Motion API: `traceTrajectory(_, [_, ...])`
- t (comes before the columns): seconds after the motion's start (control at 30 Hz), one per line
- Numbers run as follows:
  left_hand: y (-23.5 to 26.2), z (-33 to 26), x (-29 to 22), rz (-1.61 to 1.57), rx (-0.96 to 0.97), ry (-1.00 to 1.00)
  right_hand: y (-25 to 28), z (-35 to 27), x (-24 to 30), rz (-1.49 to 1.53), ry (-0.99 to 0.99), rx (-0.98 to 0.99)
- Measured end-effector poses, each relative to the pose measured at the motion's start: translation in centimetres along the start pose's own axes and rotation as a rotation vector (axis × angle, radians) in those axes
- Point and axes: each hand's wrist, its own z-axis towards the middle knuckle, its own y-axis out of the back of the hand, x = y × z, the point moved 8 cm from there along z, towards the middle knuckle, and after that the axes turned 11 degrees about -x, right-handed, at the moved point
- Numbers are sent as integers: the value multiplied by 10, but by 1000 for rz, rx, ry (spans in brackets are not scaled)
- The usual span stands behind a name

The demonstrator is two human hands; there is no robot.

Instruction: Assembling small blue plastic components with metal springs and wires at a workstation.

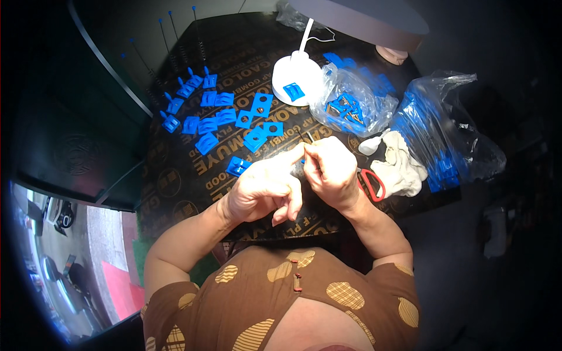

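Over the front of the dark table [234,225], my two hands meet fingertip to fingertip. My right hand [335,175] is closed in a pinch, and a thin metal piece [309,136] sticks up from its fingertips. The index finger of my left hand [263,190] reaches to the same spot, its other fingers curled; what it pinches is hidden. A blue plastic piece [237,167] lies just beyond my left hand. Farther off are flat blue squares with holes [256,138] and several blue clip-like parts [208,124].
A white desk lamp base [293,73] stands at the back, a blue piece [294,92] on it, under the lamp head [369,17]. Right of it are clear bags [374,120] [468,140] of blue parts. Red-handled scissors [365,186] and a white cloth [401,169] lie beside my right hand.
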Motion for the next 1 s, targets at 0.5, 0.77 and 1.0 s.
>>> traceTrajectory(0.5, [6,3,-11,-111,-40,-122,3,-7,-17,208,-341,-75])
traceTrajectory(0.77, [5,2,-10,-134,-33,-93,4,-2,-8,94,-143,-85])
traceTrajectory(1.0, [5,0,-8,-145,-32,-72,3,1,-1,42,-32,-59])
